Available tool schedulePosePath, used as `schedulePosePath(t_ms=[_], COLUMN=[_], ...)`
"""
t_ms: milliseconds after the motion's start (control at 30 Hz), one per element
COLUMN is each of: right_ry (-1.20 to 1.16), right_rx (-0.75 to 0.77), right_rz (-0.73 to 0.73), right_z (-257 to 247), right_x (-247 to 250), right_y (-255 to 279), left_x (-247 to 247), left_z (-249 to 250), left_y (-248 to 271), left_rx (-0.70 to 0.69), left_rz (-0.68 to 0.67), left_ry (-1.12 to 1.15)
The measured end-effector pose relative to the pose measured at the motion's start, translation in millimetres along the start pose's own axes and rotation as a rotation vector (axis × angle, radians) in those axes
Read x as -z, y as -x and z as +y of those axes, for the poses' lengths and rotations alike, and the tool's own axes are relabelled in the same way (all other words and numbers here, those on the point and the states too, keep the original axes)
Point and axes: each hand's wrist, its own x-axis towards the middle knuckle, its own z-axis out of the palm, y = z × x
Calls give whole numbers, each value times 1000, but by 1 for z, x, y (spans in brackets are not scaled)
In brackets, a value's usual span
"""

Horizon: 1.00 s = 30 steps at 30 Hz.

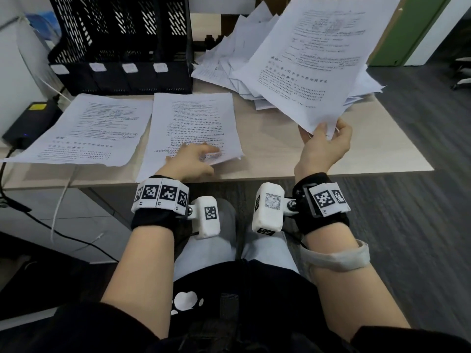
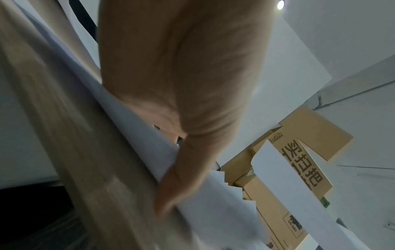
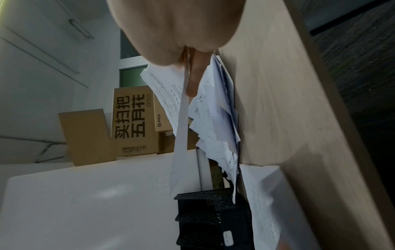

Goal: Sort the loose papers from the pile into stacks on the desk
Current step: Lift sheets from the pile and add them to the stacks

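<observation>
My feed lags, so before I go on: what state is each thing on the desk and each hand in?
Right hand: pinching a raised sheet.
Raised sheet: in the air, tilted, above the pile.
Left hand: fingers spread on the middle stack.
Middle stack: flat on the desk.
Left stack: flat, untouched.
Pile: messy, unsorted.
File rack: slots look empty.

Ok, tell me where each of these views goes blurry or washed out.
Head view: left hand smeared over the middle stack, held sheet print soft. Left wrist view: dim, desk edge streaked, ceiling lamp glaring. Right wrist view: dim, right hand out of focus, box lettering sharp.
</observation>
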Motion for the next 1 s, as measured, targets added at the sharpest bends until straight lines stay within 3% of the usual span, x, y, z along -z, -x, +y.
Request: schedulePosePath(t_ms=[67,167,333,500,633,767,1000], right_ry=[23,33,-28,29,177,254,356], right_rx=[18,23,-11,-78,-156,-295,-386], right_rz=[-46,-125,-318,-577,-792,-961,-1052], right_z=[-5,-12,-26,-33,-30,-19,6], right_x=[-2,-7,-25,-48,-66,-86,-120], right_y=[3,9,33,63,84,104,146], left_x=[3,14,43,68,81,91,119], left_z=[5,16,33,27,-4,-42,-105], left_y=[4,15,34,44,50,60,78], left_rx=[-27,-101,-165,-190,-125,-47,116], left_rz=[6,155,341,596,894,1009,1180], left_ry=[59,175,738,989,1000,964,837])
